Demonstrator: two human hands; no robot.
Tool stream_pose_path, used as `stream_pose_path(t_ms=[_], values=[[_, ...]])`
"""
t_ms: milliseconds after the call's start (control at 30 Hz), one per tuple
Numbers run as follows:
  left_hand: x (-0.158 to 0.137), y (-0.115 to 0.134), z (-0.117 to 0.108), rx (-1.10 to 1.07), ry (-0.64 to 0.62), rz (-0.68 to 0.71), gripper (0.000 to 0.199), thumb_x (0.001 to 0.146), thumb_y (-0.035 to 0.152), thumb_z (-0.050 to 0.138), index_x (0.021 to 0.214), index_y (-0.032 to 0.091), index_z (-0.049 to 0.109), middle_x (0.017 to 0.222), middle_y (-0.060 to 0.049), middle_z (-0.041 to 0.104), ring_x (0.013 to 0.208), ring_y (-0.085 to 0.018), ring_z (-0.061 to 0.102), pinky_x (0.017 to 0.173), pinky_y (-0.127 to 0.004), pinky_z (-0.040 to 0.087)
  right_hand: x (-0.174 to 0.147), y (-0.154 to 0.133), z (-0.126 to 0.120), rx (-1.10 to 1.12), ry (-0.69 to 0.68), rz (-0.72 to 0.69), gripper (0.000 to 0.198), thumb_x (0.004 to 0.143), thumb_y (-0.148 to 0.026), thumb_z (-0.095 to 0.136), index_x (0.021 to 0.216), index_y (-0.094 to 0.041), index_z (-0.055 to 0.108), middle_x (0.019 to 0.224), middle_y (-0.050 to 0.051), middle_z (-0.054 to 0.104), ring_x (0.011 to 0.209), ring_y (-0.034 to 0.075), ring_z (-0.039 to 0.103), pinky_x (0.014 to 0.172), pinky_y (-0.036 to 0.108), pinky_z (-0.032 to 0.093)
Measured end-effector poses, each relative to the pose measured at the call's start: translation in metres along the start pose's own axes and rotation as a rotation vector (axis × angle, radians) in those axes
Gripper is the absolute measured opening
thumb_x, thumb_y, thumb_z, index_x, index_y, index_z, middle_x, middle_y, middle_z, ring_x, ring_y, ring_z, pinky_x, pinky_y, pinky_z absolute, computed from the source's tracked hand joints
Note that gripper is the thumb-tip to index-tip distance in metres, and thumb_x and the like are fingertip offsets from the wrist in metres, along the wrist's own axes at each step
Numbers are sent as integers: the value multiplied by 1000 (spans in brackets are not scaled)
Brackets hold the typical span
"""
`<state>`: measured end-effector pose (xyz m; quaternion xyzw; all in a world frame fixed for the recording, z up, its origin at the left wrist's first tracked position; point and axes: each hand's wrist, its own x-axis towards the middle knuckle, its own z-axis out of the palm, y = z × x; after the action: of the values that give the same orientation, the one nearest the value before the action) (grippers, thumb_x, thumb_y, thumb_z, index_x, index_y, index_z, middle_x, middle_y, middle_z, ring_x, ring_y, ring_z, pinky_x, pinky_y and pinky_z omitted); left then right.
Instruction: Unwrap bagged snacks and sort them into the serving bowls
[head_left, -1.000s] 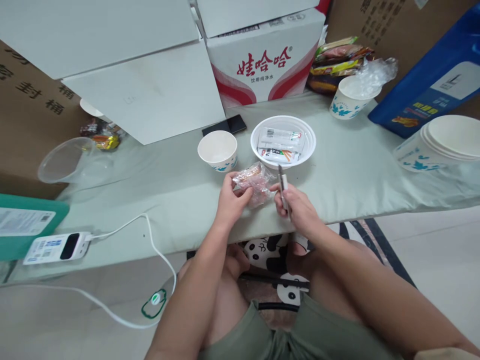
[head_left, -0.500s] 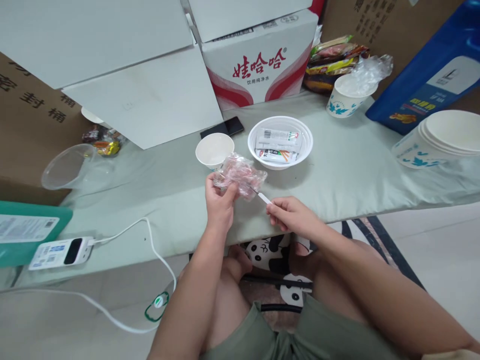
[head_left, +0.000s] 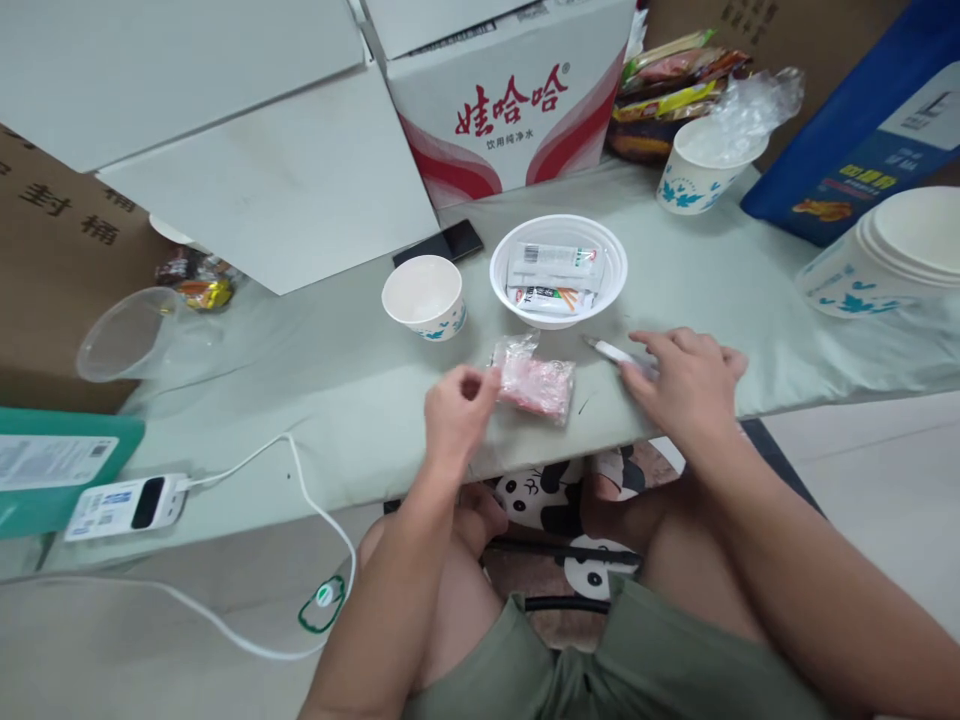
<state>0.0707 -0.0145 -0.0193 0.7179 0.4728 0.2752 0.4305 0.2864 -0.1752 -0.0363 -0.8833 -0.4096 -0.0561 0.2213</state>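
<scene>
A clear plastic bag with something pink inside [head_left: 536, 385] rests near the table's front edge. My left hand [head_left: 457, 415] is closed at its left side, thumb and forefinger pinched on the plastic. A small white-handled knife [head_left: 611, 351] lies to the right of the bag, its tip pointing toward the bowl. Over the knife's handle end hovers my right hand [head_left: 686, 380], fingers spread and not wrapped around it. Behind the bag stand a paper cup [head_left: 426, 290] and a white bowl [head_left: 621, 285] with several wrapped snack sticks [head_left: 555, 265].
A phone [head_left: 457, 240] lies behind the cup. Cardboard boxes [head_left: 517, 130] line the back. At right are a bag-filled cup [head_left: 690, 180], a blue jug [head_left: 832, 150] and stacked paper tubs [head_left: 840, 275]. A cabled white device [head_left: 127, 507] sits at left.
The bag has come down onto the table from my hands. My right hand has moved right, laid the knife down and opened its fingers. The camera view has shifted slightly.
</scene>
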Motion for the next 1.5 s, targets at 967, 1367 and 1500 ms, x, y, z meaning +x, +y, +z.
stream_pose_path(t_ms=[967, 1367, 1500], values=[[15, -13, -28, -68, 307, 126, 13, 73, 27, 60, 84, 22, 59, 84, -2, 63, 81, -17, 61, 73, -30, 51, -5, -16, -7, 454, 269, -225, 26, 86, -15, 50, 93, -24, 73, 98, 9, 68, 97, 27, 64, 91, 47, 47], [-5, -7, -36, 418, -71, 672, 11, 85, 22, 60, 74, 23, 60, 84, -3, 72, 92, -23, 67, 98, -44, 46, -17, -62, 6, 182, -202, -509, 18, 93, -19, 52, 92, -22, 70, 82, 5, 69, 87, 23, 61, 93, 43, 34], [-19, 4, -45, 347, -80, 690, 12, 84, 19, 57, 73, 23, 55, 73, -1, 66, 74, -18, 62, 78, -34, 49, -22, -64, -7, 267, -177, -654, 21, 91, -19, 47, 85, -19, 68, 85, 8, 68, 80, 21, 58, 76, 35, 38]])
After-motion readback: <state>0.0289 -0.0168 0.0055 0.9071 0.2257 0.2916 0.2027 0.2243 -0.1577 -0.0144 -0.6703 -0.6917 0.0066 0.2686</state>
